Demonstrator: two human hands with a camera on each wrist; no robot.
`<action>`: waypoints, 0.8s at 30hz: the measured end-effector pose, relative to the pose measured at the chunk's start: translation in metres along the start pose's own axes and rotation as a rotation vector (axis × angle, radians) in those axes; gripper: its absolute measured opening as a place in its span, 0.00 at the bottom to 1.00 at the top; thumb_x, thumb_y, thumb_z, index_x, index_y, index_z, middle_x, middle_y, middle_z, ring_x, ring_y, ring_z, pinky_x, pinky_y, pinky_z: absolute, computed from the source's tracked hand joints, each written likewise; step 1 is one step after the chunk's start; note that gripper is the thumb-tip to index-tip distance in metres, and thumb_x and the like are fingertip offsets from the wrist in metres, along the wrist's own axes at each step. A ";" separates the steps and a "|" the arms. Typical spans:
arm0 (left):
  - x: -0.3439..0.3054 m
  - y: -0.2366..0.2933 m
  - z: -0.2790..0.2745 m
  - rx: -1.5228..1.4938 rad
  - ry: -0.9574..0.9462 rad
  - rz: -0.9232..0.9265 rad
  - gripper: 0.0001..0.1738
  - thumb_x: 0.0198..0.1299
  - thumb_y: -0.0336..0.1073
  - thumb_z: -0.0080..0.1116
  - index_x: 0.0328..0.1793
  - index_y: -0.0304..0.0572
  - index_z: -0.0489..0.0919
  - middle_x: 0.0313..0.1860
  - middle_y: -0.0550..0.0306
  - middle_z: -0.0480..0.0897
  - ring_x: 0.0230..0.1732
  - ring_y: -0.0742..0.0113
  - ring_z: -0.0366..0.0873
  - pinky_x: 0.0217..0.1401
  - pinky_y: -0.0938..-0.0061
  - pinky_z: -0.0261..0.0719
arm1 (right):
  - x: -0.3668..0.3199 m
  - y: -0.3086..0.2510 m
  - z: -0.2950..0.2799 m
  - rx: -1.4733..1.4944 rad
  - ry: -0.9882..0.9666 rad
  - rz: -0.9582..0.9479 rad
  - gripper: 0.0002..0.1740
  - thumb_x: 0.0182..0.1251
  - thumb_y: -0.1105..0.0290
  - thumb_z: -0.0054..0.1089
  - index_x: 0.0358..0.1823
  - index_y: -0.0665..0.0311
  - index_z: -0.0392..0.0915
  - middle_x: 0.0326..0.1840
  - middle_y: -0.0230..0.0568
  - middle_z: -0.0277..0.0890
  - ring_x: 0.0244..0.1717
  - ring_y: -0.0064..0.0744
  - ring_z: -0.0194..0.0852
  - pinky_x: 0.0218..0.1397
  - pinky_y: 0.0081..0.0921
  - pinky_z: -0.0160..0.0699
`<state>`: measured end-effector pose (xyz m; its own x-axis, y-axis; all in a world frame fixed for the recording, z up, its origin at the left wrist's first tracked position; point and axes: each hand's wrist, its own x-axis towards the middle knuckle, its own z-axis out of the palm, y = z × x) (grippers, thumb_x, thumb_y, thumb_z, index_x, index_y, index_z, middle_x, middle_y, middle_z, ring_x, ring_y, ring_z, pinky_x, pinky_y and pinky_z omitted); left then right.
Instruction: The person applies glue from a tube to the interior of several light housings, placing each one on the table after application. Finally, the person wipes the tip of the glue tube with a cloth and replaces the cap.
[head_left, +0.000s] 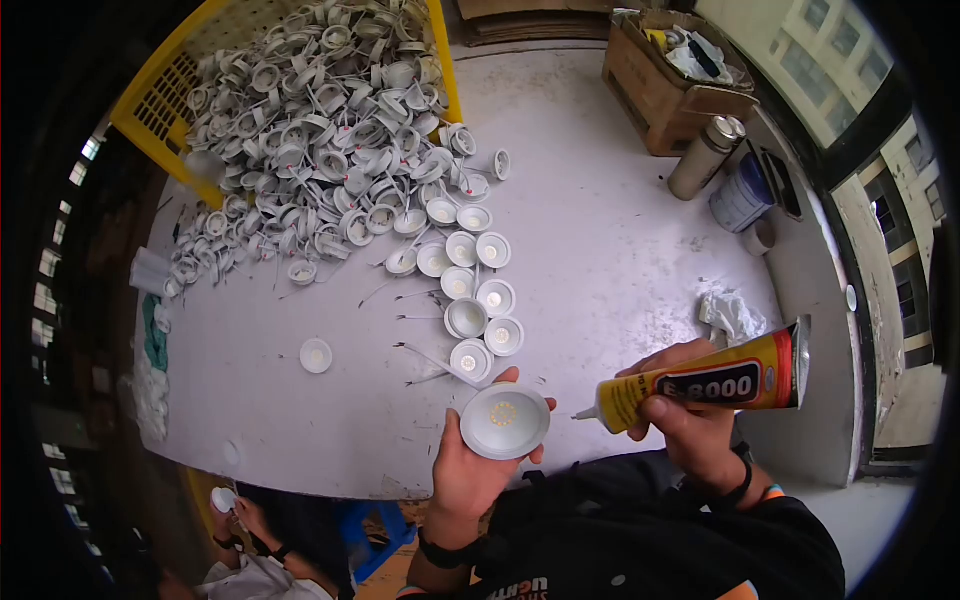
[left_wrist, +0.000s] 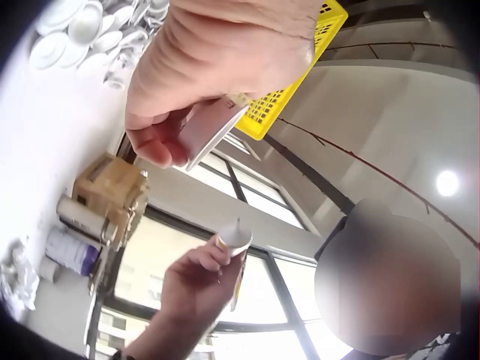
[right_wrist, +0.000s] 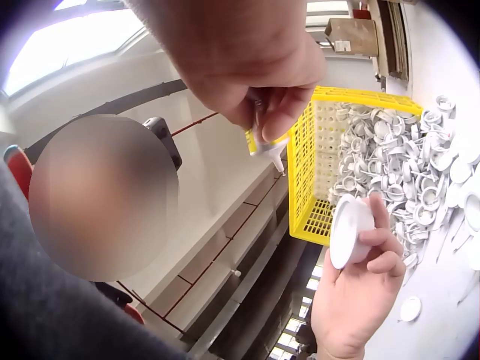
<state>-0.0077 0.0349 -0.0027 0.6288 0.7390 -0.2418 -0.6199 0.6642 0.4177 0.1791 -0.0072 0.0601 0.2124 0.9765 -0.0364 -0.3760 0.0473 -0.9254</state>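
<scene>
My left hand (head_left: pixel 468 478) grips a white round downlight (head_left: pixel 505 425) by its rim and sides, its dish turned upward with a ring of yellow LED dots in the middle. In my right hand (head_left: pixel 690 430) is a yellow and black glue tube (head_left: pixel 770 370), held between thumb and fingers. The tube's pale nozzle (head_left: pixel 587 413) points left at the downlight, a short gap from its rim. From the right wrist view, the left fingers (right_wrist: pixel 384 241) curl around the back of the downlight. Beyond it on the table, finished-looking downlights (head_left: pixel 467 318) stand in two uneven rows, wires trailing left.
A heap of downlights (head_left: pixel 330 130) spills from a yellow crate (head_left: pixel 452 70). One small downlight (head_left: pixel 316 355) lies alone on the left. Along the right stand a cardboard box (head_left: pixel 640 95), flask (head_left: pixel 703 160), can (head_left: pixel 742 198) and plastic bag (head_left: pixel 733 315). Another person's hands (head_left: pixel 243 515) show lower left.
</scene>
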 end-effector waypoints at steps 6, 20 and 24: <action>-0.011 -0.019 0.015 -0.087 -0.113 -0.093 0.31 0.59 0.52 0.27 0.62 0.38 0.50 0.54 0.47 0.63 0.51 0.55 0.64 0.43 0.61 0.68 | -0.004 -0.006 0.013 -0.219 0.024 -0.113 0.15 0.45 0.80 0.54 0.35 0.68 0.60 0.32 0.54 0.69 0.21 0.32 0.71 0.21 0.21 0.75; -0.014 -0.023 0.019 0.033 -0.089 -0.152 0.35 0.55 0.57 0.32 0.61 0.38 0.51 0.54 0.44 0.63 0.48 0.51 0.68 0.42 0.65 0.71 | -0.002 -0.004 0.022 -0.399 -0.080 -0.160 0.13 0.47 0.78 0.55 0.33 0.68 0.62 0.34 0.53 0.69 0.28 0.31 0.73 0.24 0.18 0.75; -0.014 -0.024 0.016 0.038 -0.100 -0.126 0.35 0.55 0.57 0.33 0.61 0.38 0.51 0.54 0.44 0.63 0.48 0.53 0.68 0.41 0.65 0.71 | -0.002 -0.003 0.022 -0.445 -0.103 -0.171 0.12 0.47 0.78 0.55 0.32 0.68 0.62 0.34 0.52 0.70 0.33 0.34 0.73 0.25 0.20 0.76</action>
<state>0.0058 0.0068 0.0048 0.7451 0.6341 -0.2065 -0.5163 0.7445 0.4233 0.1602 -0.0042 0.0707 0.1382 0.9795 0.1466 0.0838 0.1360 -0.9872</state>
